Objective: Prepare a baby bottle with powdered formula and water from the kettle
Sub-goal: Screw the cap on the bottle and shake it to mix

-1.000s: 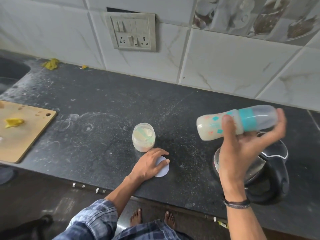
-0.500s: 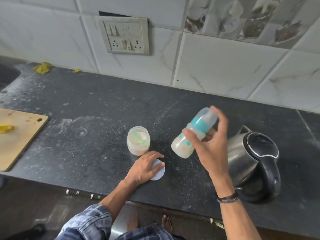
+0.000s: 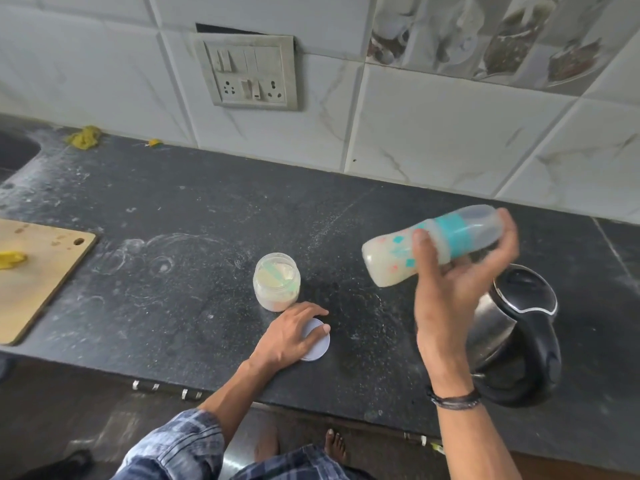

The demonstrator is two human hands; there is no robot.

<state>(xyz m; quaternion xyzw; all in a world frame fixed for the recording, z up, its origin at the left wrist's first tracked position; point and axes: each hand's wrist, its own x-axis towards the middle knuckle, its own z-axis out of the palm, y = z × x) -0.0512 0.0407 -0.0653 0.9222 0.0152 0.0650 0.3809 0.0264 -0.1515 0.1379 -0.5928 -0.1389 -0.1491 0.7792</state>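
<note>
My right hand (image 3: 450,296) is clamped on the clear plastic baby bottle with the teal collar and clear cap (image 3: 391,263), thumb across its front and fingers curled behind the cap end. The bottle is in the air, tipped almost level, base to the left and cap to the right. It holds a milky liquid. Just below and to the right of it stands the steel kettle with the black lid and handle (image 3: 519,327).

My left hand (image 3: 289,336) rests on the round white lid (image 3: 320,349), fingers loosely spread and not curled round it. The lid lies flat on the dark speckled stone table (image 3: 173,220). Just beyond the lid stands the open clear jar of pale powder (image 3: 276,287). A wooden cutting board (image 3: 38,282) lies far left.
</note>
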